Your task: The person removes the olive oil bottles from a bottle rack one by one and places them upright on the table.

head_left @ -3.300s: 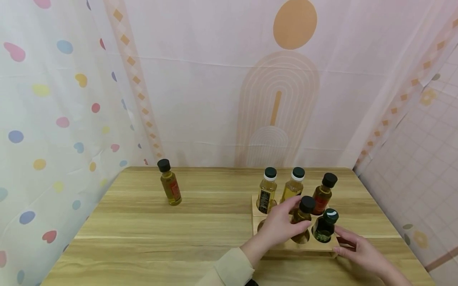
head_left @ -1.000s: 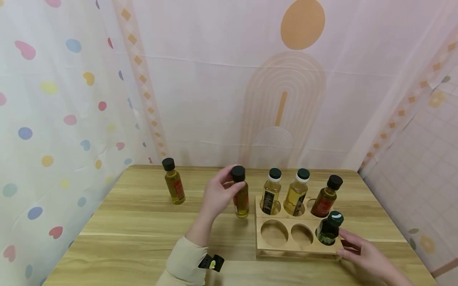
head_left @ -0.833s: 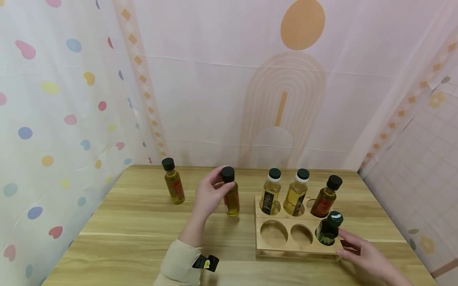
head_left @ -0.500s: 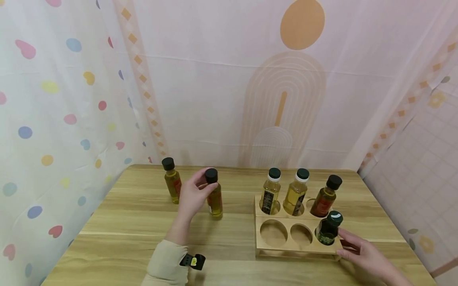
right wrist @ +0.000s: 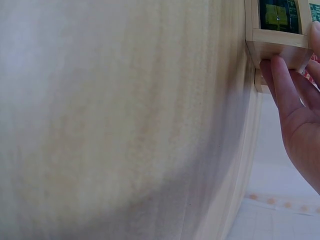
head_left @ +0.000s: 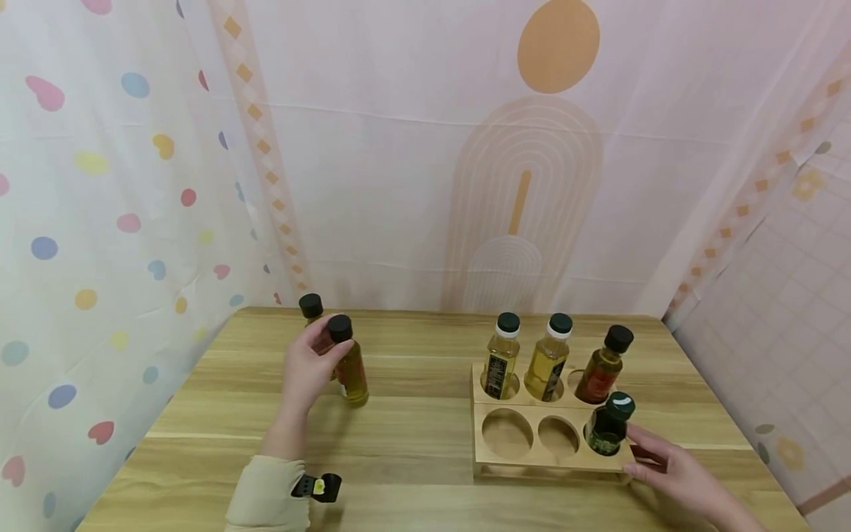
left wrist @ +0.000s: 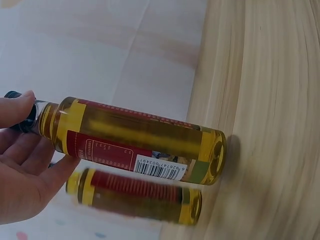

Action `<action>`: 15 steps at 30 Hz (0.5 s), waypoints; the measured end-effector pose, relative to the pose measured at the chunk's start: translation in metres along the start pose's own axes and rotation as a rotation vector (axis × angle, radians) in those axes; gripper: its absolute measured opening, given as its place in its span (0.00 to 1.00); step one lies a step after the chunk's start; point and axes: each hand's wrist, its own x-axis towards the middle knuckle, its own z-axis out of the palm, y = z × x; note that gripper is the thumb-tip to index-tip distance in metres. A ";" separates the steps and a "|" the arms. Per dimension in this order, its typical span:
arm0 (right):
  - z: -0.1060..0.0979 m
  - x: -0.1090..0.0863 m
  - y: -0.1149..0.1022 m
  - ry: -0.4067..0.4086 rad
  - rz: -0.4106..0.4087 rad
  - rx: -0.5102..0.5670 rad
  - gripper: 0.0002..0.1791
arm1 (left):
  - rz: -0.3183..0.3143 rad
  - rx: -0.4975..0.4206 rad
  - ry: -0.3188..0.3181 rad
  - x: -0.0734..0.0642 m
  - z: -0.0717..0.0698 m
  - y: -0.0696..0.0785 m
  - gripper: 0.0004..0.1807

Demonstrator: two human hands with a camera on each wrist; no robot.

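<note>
My left hand (head_left: pixel 307 373) pinches an oil bottle (head_left: pixel 354 377) at its neck and black cap. That bottle has yellow-green oil and a red label with a barcode. In the left wrist view its base is close over the table. Right behind it stands a similar oil bottle (left wrist: pixel 145 197), partly hidden by my hand in the head view. My right hand (head_left: pixel 674 473) grips the right end of a two-tier wooden rack (head_left: pixel 532 459), fingers on its side panel and thumb near the front corner. A dark-green-capped jar (head_left: pixel 606 432) sits in the front hole beside that hand.
On the rack's back tier stand two pale-oil bottles (head_left: pixel 501 355) (head_left: pixel 550 358) with dark green caps and a black-capped, red-labelled bottle (head_left: pixel 601 369). Two front holes are vacant. A patterned curtain (head_left: pixel 385 185) hangs behind the wooden table (head_left: pixel 412 443).
My left hand lifted the black-capped oil bottle out of the rack's front middle hole and carried it left, beside the other bottle. My right hand has stayed at the rack's right end.
</note>
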 end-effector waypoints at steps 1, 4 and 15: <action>0.000 0.000 0.000 0.000 0.002 -0.001 0.34 | -0.007 0.011 0.010 0.000 -0.003 -0.001 0.24; 0.000 0.000 0.000 0.003 0.009 0.007 0.33 | -0.020 0.016 0.037 -0.001 -0.012 -0.005 0.24; -0.001 0.001 0.001 -0.015 -0.001 0.013 0.34 | -0.068 0.038 0.112 -0.004 -0.040 -0.016 0.23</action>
